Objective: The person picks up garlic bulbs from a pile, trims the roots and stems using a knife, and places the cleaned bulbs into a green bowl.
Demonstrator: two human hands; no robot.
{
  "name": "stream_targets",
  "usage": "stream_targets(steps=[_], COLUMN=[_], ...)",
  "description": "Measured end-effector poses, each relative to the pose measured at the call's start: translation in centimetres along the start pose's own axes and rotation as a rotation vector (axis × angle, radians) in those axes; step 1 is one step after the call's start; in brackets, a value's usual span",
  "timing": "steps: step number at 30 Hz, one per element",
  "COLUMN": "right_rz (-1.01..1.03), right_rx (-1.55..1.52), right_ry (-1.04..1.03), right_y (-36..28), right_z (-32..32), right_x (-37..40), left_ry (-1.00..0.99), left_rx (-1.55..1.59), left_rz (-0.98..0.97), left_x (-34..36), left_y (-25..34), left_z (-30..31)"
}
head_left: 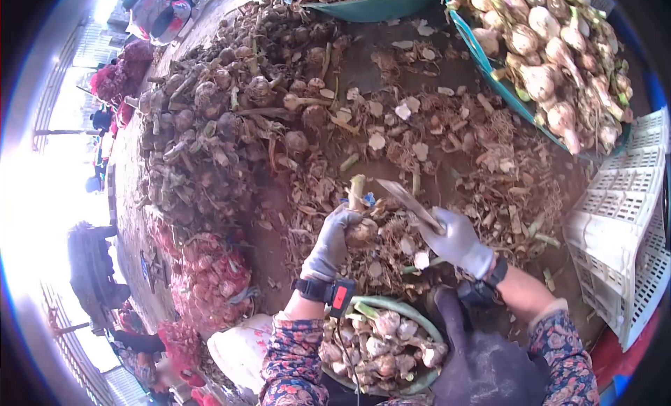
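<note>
My left hand (330, 244), in a pale grey glove, is closed around a garlic bulb (363, 233). Its thick cut stem (356, 190) points away from me, and a small bit of blue shows beside it. In my right hand (456, 243), gloved alike, I grip a knife (409, 202); its blade slants up and left towards the stem, with a gap between them. Below my hands, close to my lap, a green-rimmed basin (426, 323) holds several trimmed garlic bulbs (381, 343).
A large heap of untrimmed garlic (210, 137) lies to the left. Garlic scraps (447, 130) litter the ground ahead. A full teal basin (482, 56) stands at upper right, above white plastic crates (618, 224). Red mesh sacks (210, 277) sit at lower left; other people are farther off.
</note>
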State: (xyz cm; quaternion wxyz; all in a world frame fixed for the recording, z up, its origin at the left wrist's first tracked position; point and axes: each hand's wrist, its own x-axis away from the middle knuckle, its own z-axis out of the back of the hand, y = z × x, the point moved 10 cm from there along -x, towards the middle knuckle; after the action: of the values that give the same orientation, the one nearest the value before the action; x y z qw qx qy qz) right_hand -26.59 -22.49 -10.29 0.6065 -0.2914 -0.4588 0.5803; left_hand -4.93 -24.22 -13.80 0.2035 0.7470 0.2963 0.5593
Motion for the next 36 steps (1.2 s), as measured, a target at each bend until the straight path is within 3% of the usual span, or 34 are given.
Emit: stream_targets(steps=[1,4,6,7,8,9,10,12,14,15,16,18,22,23,26,30,32,33,36], right_rz=[0.017,0.322,0.636,0.595,0.329,0.165,0.020,-0.261,-0.113,-0.023,-0.001,-0.091,-0.232,-0.366,-0.160,0.022,0.106,0.146,0.322], right_rx=[-0.016,-0.068,-0.048,-0.100,0.037,0.430,0.434,0.152,-0.089,-0.213,-0.283,-0.240,-0.259,-0.326,-0.196,0.019,0.022,0.024,0.103], right_ry=[-0.046,0.066,0.034,-0.020,-0.121,-0.270,-0.244,-0.097,0.026,0.007,-0.046,-0.142,-0.293,-0.370,-0.332,-0.284,-0.150,-0.083,-0.140], right_y=[-1.1,-10.1,-15.6,-14.8,-9.6,-2.0,3.8,6.7,5.1,3.2,0.7,-0.3,0.5,0.8,-1.1,-3.3,-5.0,-6.0,-10.5], right_z=[-0.2,2.1,3.6,3.1,0.2,-2.7,-1.8,2.4,3.0,1.8,1.2,-0.7,-3.4,-4.1,-2.7,-1.2,0.6,1.6,2.6], right_x=[-0.9,-1.9,0.7,1.2,0.3,-0.5,0.0,2.2,3.3,3.9,4.5,4.7,5.2,5.8,5.3,5.4,5.7,6.0,7.3], left_ry=[0.017,0.186,0.045,0.074,0.087,0.053,0.026,-0.046,-0.113,-0.165,-0.279,-0.359,0.198,0.186,0.166,-0.013,-0.052,0.018,0.010], left_rx=[-0.186,-0.347,-0.473,-0.594,-0.432,-0.469,-0.507,-0.470,-0.264,0.123,0.185,0.006,-0.576,-0.412,-0.406,-0.088,-0.072,-0.186,-0.341], left_rz=[-0.047,-0.011,-0.275,-0.521,-0.259,-0.243,-0.227,-0.190,0.019,0.082,0.012,0.007,-0.448,-0.410,-0.376,-0.428,-0.413,-0.443,-0.433], left_x=[0.9,4.3,5.2,6.0,6.9,8.0,8.9,8.8,8.5,9.5,9.5,10.5,9.7,10.0,9.7,10.5,10.8,10.9,10.4], left_y=[0.0,0.4,1.8,2.0,2.4,3.0,3.2,2.5,-0.6,-1.8,-1.5,-1.5,0.3,0.3,-0.1,0.6,0.5,0.6,-1.9], left_z=[-0.2,-2.7,-3.8,-3.4,-4.7,-5.4,-5.5,-5.3,-5.2,-6.5,-7.9,-9.4,-6.5,-6.5,-5.2,-6.4,-6.5,-6.1,-3.5])
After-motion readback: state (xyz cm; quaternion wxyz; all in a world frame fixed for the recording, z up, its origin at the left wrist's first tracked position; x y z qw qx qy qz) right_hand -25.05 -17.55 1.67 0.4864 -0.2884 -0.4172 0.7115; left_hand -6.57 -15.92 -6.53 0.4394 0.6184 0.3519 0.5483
